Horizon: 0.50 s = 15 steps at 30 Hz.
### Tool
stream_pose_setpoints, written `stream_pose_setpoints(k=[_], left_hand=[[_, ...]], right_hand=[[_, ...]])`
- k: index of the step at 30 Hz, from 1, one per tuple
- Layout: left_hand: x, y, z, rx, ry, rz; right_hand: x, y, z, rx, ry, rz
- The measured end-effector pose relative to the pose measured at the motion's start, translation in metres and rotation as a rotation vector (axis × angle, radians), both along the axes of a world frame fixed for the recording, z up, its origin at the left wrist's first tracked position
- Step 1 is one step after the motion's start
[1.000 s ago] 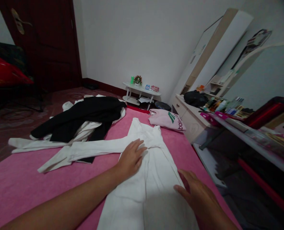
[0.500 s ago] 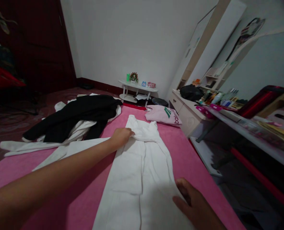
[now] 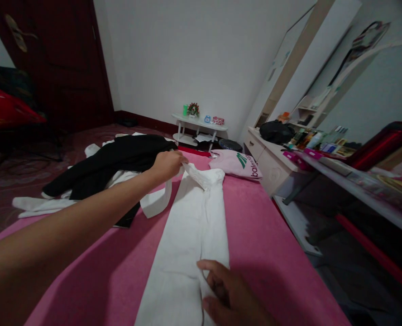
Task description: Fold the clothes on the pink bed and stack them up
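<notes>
Dim light at the left shows a red bundle [image 3: 11,111], smooth and bulging, in front of a dark panelled door [image 3: 75,77]. Next comes a pink bedspread [image 3: 122,276], plush by its look. On it a black garment [image 3: 129,151] lies rumpled over pale clothes [image 3: 38,204], heaped loosely, perhaps to stay aside from the piece being handled.

A white strip [image 3: 155,203] of cloth hangs in a soft loop below the left hand [image 3: 169,165]. That hand's grip is pinched on the upper left corner of a white garment [image 3: 184,235], probably to control that edge. The garment lies lengthwise down the middle of the bedspread, long and narrow, matt, with a crease along it and a bunched upper end.

Further right, the right hand [image 3: 231,290] rests at the garment's near right edge, fingers curled, seemingly to steady it; whether its grip pinches the cloth I cannot tell. Beyond, a pale pink bundle [image 3: 235,164], plump and lettered, lies near the bed's far corner, beside a pale, hard-faced cabinet [image 3: 272,165].
</notes>
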<state>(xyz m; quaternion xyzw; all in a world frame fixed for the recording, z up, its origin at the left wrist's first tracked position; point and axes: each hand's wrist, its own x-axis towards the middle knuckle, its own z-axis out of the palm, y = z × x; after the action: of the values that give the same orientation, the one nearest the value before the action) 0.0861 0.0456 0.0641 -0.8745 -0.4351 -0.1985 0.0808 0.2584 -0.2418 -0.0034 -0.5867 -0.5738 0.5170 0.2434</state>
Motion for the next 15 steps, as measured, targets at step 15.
stream_pose_setpoints(k=[15], left_hand=[[0.066,-0.064,-0.094,-0.193,-0.137,-0.327]], right_hand=[[0.063,0.111,-0.006,0.533,-0.201,-0.275]])
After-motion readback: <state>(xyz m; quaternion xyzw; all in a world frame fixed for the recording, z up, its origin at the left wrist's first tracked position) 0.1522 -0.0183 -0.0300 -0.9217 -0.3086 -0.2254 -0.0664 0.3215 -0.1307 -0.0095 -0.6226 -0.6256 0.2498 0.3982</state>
